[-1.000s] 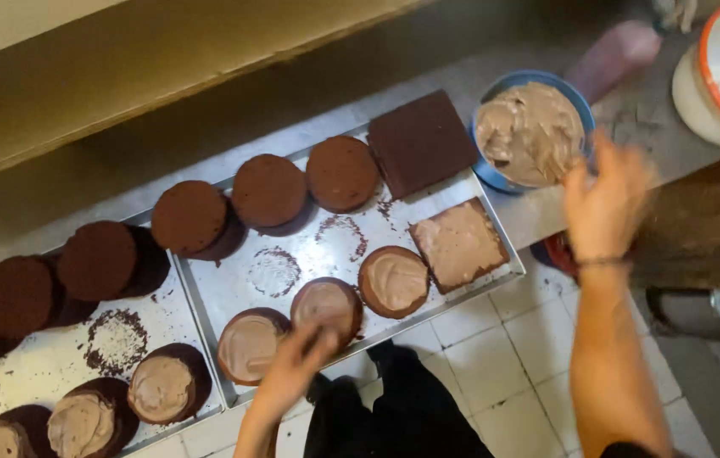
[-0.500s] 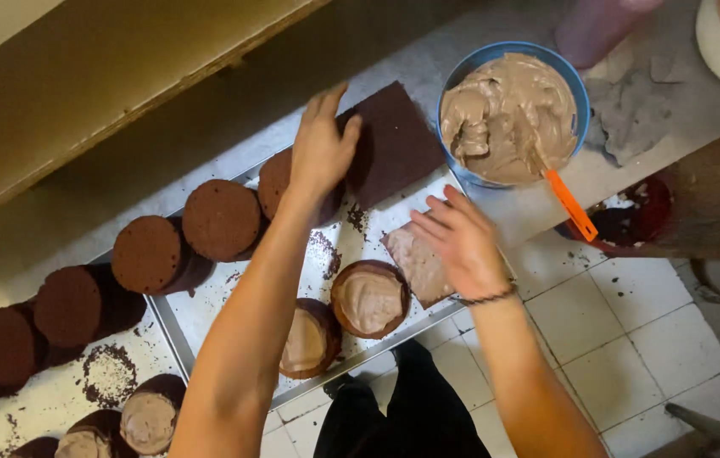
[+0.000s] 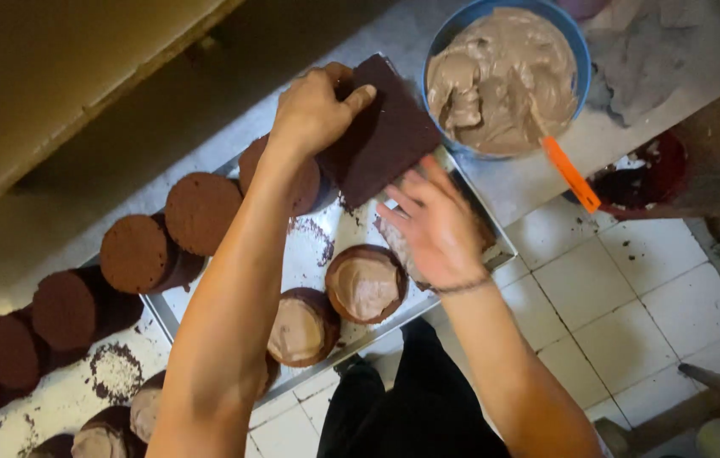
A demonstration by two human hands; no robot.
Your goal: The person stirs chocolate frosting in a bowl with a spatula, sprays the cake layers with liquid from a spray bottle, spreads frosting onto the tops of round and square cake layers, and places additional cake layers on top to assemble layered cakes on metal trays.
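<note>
Left hand [image 3: 313, 106]: fingers curled over upper edge of square dark chocolate cake layer [image 3: 385, 131], gripping it, layer tilted above metal tray [image 3: 318, 254]. Right hand [image 3: 436, 225]: open, fingers spread, palm down, fingertips at layer's lower edge; contact cannot be told. Partly hidden under right hand: frosted square cake [image 3: 398, 242]. Just below-left of right hand: two round cakes topped with light brown frosting [image 3: 366, 284]. Left of left forearm: row of plain round chocolate layers [image 3: 199, 212]. Above right hand: blue bowl [image 3: 580, 47] of frosting, orange-handled spatula [image 3: 570, 174] resting in it.
</note>
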